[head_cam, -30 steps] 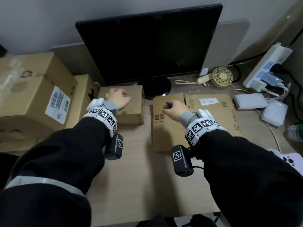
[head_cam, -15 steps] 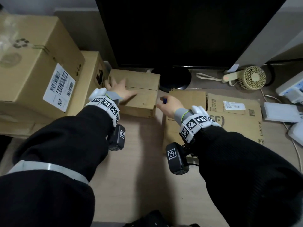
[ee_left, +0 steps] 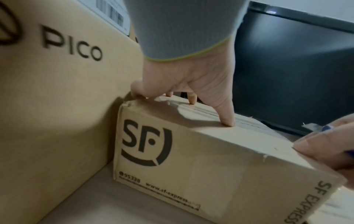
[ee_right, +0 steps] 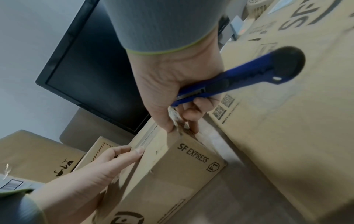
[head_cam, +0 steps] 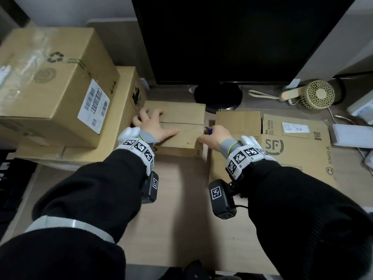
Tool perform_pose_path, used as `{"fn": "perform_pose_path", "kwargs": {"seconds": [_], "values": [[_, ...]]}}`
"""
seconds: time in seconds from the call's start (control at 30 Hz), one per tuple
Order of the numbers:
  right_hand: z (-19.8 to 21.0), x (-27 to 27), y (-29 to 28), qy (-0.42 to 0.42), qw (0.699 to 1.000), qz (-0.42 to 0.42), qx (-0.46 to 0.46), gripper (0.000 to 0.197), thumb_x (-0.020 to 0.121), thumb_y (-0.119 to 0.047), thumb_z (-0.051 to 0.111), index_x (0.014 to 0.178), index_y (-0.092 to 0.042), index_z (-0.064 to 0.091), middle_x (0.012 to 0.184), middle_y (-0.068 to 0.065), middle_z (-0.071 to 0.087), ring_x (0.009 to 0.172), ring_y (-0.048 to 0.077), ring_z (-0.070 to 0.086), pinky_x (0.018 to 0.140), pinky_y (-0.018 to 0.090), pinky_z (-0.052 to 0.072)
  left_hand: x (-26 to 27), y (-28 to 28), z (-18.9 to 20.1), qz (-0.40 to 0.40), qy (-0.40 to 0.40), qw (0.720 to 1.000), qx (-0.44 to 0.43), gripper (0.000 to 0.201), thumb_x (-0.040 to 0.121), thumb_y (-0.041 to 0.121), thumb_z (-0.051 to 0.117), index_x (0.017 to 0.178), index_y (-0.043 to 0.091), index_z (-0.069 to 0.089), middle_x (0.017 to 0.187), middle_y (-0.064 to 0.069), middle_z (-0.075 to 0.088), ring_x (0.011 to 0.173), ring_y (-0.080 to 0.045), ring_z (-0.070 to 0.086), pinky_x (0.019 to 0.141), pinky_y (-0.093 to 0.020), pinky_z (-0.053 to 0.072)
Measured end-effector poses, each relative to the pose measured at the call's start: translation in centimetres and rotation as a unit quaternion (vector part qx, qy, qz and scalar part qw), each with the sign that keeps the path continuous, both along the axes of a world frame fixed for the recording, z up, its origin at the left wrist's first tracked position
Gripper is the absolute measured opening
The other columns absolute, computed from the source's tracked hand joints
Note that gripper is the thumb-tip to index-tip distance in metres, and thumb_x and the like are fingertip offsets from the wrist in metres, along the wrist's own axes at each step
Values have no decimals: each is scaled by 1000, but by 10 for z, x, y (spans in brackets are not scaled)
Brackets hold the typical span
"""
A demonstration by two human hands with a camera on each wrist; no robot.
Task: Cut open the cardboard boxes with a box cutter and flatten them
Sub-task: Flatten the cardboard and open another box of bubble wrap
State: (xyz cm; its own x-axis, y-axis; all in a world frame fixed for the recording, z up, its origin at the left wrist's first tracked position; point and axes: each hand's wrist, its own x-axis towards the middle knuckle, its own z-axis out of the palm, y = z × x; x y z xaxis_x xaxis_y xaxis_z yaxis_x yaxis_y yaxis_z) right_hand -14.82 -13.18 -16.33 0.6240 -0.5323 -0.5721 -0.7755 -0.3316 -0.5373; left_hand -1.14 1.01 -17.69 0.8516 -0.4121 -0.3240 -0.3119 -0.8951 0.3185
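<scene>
Beige desktop [head_cam: 177,209] runs under a black monitor [head_cam: 232,37], with taller brown cartons stacked at my left and a flattened brown SF cardboard sheet [head_cam: 292,150] lying at my right. Between them, just in front of the monitor's stand, sits the small brown SF Express cardboard box [ee_left: 191,159] I am working on, its left end close against the big PICO carton [ee_left: 57,91].

My left hand [head_cam: 153,126] is spread on the box's top, fingertips pressing down beside the taped centre seam. My right hand [ee_right: 176,91] is clenched round the blue plastic box cutter [ee_right: 239,75], its thumb and fingers pinching at a loose scrap of tape on the box's right top corner; I cannot see the blade.

I judge the box light and probably hollow, likely to slide on the smooth desk, so the bracing hand matters. Its walls look stiff, though the corners are dented and soft. I would hold it down from the top, clear of the seam, and cut along the tape.
</scene>
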Motion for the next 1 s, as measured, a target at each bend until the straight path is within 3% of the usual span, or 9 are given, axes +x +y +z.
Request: {"fn": "perform_pose_path", "kwargs": {"seconds": [0.17, 0.33, 0.43, 0.53, 0.63, 0.8, 0.9, 1.0], "values": [[-4, -34, 26, -12, 999, -25, 16, 23, 86, -29, 60, 97, -9, 59, 81, 5, 57, 76, 24, 53, 67, 31, 45, -43, 29, -8, -33, -31, 997, 58, 76, 82, 64, 52, 145, 35, 22, 157, -6, 3, 138, -37, 6, 112, -49, 20], [-6, -68, 56, -20, 999, -38, 20, 22, 87, -25, 57, 70, -13, 49, 65, 2, 51, 72, 25, 51, 61, 28, 42, -88, 69, -19, -46, -59, 993, 90, 75, 89, 65, 35, 151, 35, 5, 160, -4, -10, 142, -34, -3, 112, -49, 13], [-6, -84, 67, -31, 997, -52, 50, 16, 85, -25, 63, 78, -15, 53, 74, 2, 55, 74, 23, 54, 57, 25, 43, -105, 85, -14, -62, -44, 991, 106, 76, 92, 65, 30, 152, 32, -3, 159, -5, -18, 144, -34, -10, 115, -50, 6], [-5, -94, 77, -37, 995, -62, 63, 14, 85, -23, 64, 83, -15, 53, 75, 1, 54, 62, 17, 52, 48, 22, 40, -112, 94, -9, -76, -20, 989, 123, 77, 93, 64, 28, 153, 29, -8, 158, -8, -23, 144, -35, -16, 116, -54, -3], [-5, -99, 86, -26, 996, -66, 54, 12, 84, -23, 63, 88, -14, 56, 67, 1, 54, 51, 14, 47, 45, 21, 36, -112, 98, -5, -94, -4, 987, 129, 79, 93, 62, 31, 153, 24, -5, 158, -7, -23, 144, -35, -19, 115, -56, -6], [-2, -99, 91, -4, 996, -70, 51, 14, 82, -26, 62, 90, -15, 58, 68, 4, 55, 49, 15, 45, 46, 22, 35, -96, 81, 5, -100, -26, 990, 95, 69, 88, 57, 46, 141, 17, 28, 161, -3, -3, 146, -32, -11, 115, -56, -1], [2, -98, 92, 5, 995, -73, 63, 13, 85, -27, 60, 92, -15, 57, 70, 3, 53, 52, 15, 45, 46, 22, 34, -93, 62, 9, -158, -32, 984, 80, 77, 89, 54, 48, 149, 18, 15, 161, -2, -10, 146, -32, -14, 116, -56, -3], [4, -93, 90, -5, 990, -129, 64, 23, 87, -30, 54, 95, -9, 54, 71, 4, 50, 54, 17, 40, 44, 23, 31, -95, 37, 9, -209, -18, 976, 61, 81, 91, 55, 45, 153, 21, 6, 160, -2, -13, 145, -31, -17, 115, -57, -4]]}}
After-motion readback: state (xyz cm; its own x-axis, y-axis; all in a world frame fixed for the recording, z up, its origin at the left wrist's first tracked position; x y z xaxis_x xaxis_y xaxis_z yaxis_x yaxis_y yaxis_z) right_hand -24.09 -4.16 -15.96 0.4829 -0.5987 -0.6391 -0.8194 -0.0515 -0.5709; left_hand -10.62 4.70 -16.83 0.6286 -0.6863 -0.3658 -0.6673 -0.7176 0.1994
